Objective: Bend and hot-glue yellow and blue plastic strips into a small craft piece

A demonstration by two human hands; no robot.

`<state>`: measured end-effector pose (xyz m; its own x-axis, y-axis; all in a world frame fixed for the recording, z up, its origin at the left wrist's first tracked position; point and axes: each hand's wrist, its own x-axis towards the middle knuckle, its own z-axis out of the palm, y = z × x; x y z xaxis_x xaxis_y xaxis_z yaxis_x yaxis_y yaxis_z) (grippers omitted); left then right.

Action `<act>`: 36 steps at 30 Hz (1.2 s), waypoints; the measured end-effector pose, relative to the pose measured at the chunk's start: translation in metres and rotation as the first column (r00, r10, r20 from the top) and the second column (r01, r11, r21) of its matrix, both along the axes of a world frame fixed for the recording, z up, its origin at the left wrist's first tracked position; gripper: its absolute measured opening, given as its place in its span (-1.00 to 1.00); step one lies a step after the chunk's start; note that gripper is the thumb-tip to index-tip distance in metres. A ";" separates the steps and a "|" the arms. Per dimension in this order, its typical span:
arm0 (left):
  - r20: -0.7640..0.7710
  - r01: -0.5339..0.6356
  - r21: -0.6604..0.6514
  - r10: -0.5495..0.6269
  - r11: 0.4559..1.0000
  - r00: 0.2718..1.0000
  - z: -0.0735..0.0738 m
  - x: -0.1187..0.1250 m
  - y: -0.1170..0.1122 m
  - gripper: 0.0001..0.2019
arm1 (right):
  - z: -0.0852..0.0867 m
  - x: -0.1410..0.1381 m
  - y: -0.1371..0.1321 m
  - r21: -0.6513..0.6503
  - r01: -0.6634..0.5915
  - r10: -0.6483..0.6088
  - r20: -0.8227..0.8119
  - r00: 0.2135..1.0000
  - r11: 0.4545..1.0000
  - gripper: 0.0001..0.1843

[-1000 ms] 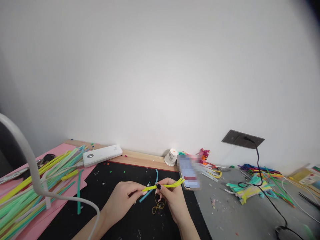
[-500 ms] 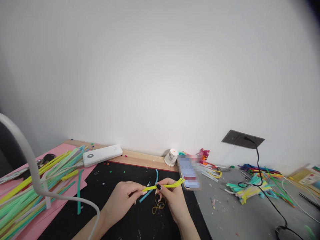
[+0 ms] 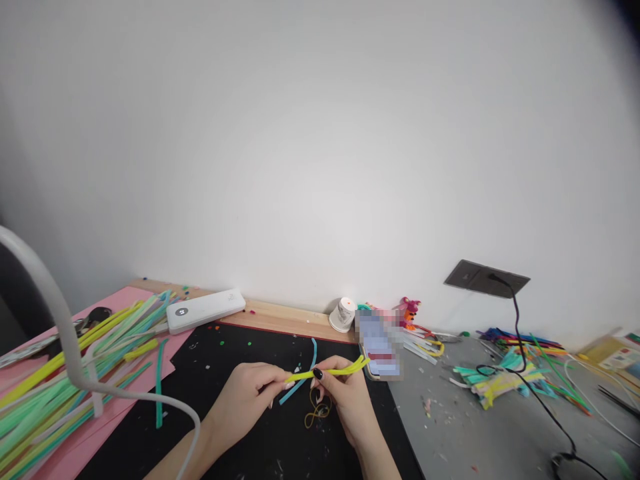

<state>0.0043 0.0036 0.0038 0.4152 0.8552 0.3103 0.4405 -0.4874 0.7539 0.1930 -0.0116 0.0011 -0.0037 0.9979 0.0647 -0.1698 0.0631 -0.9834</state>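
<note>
Between my two hands a small bunch of yellow pipe cleaners (image 3: 301, 377) is stretched above the black mat (image 3: 240, 440). My left hand (image 3: 253, 390) pinches one end between thumb and fingers. Farther along, my right hand (image 3: 345, 393) grips the bunch, whose loose ends fan out past the fingers toward the phone. A thin tan rubber band (image 3: 316, 417) dangles in loops below the right fingers; whether they hold it I cannot tell. Behind the yellow bunch lies a blue pipe cleaner (image 3: 314, 353) on the mat.
Many pastel pipe cleaners (image 3: 50, 393) spread over pink sheets (image 3: 133, 298) at left, beside a white power bank (image 3: 205, 311). A paper cup (image 3: 343, 315) and a phone (image 3: 381, 353) stand behind my hands. More pipe cleaners (image 3: 493, 387) and a black cable (image 3: 547, 410) lie at right.
</note>
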 end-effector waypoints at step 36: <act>0.109 0.027 -0.086 -0.017 0.996 0.994 0.001 0.000 -0.001 -0.78 | 0.000 -0.002 -0.001 -0.005 -0.021 0.021 -0.009 1.000 1.000 -0.83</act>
